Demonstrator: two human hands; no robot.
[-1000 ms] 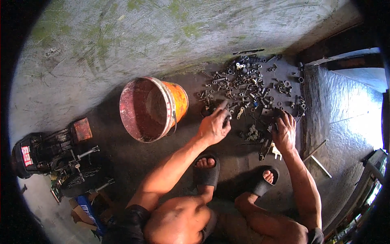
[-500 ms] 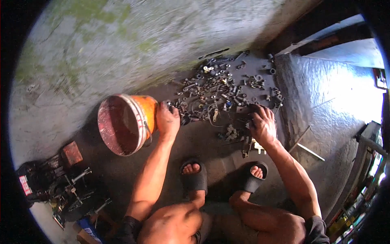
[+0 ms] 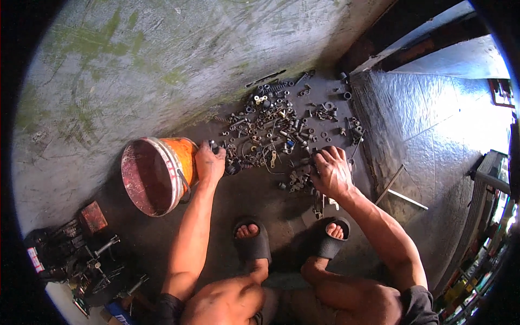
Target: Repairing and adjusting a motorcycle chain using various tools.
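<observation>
Loose metal hardware (image 3: 281, 122) lies spread on the dark floor ahead of me: bolts, nuts, bushings and springs. My left hand (image 3: 210, 165) is beside the base of an orange bucket (image 3: 179, 154), which lies on its side with its mouth facing left. Small dark metal parts (image 3: 213, 145) show at the curled fingers of that hand. At the right part of the hardware, my right hand (image 3: 332, 172) is palm down with bent fingers; what is under them is mostly hidden. A little heap of nuts (image 3: 299, 180) sits just left of it.
A stained wall (image 3: 135, 70) rises behind the hardware. To the right are a raised slab (image 3: 417, 130) and a thin white stick (image 3: 407, 199). At the lower left stand dark machine parts (image 3: 97, 260) and a reddish brick-like block (image 3: 93, 216). My sandalled feet (image 3: 252, 238) are near the hardware.
The whole view has shifted, so most things appear farther left. My right hand has moved slightly left over the parts. The left hand stays beside the bucket.
</observation>
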